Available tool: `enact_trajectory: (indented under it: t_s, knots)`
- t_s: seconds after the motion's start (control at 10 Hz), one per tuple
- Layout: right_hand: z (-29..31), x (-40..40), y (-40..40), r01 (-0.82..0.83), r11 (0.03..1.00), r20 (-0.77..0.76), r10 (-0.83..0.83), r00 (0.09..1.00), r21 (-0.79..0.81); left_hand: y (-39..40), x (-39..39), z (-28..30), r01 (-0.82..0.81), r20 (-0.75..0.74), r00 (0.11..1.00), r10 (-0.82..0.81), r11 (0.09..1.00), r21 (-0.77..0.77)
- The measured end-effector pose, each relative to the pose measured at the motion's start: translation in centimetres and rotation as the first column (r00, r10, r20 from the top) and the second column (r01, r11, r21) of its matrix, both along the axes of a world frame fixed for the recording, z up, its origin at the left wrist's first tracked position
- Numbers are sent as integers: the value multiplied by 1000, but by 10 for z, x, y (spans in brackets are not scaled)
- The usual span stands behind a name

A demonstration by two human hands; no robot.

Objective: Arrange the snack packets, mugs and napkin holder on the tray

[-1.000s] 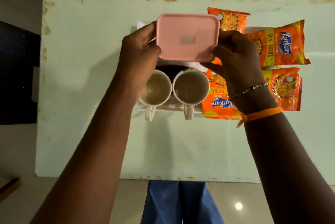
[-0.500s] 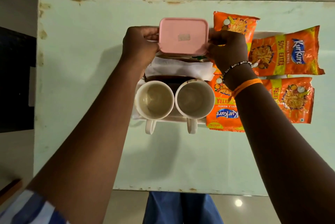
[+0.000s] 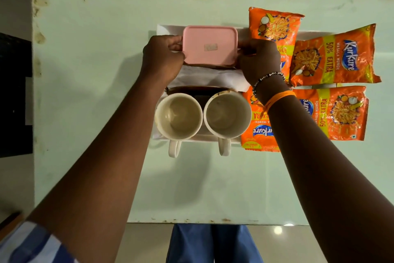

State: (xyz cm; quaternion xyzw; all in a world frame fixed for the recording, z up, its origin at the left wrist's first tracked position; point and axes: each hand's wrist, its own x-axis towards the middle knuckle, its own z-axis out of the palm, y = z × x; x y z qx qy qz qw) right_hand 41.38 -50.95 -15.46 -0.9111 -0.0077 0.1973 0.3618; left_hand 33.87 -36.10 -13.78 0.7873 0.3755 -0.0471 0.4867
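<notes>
Left hand (image 3: 163, 58) and right hand (image 3: 259, 61) clamped on opposite edges of pink rectangular plastic box (image 3: 210, 45), above white rectangular tray (image 3: 168, 28); bare pale-green counter (image 3: 96, 71) leftward.

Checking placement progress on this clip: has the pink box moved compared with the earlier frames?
Yes. The pink box, held by the left hand and right hand, has gone away from the mugs toward the tray's far edge, uncovering the napkins.
</notes>
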Motion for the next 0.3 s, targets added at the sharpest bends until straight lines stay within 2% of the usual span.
enact_trajectory:
  t_s: [0.1,0.2,0.3]
  knots:
    - [2,-2,-3,0,1000,-8,0,1000,7,-4,0,0,-7,-11,1000,8,999,50]
    - [7,-4,-9,2,1000,51,-3,999,17,-7,0,0,-3,-11,1000,6,978,208]
    - [25,-19,-20,-65,997,205,56,977,38,-25,-10,13,34,96,993,-73,931,363]
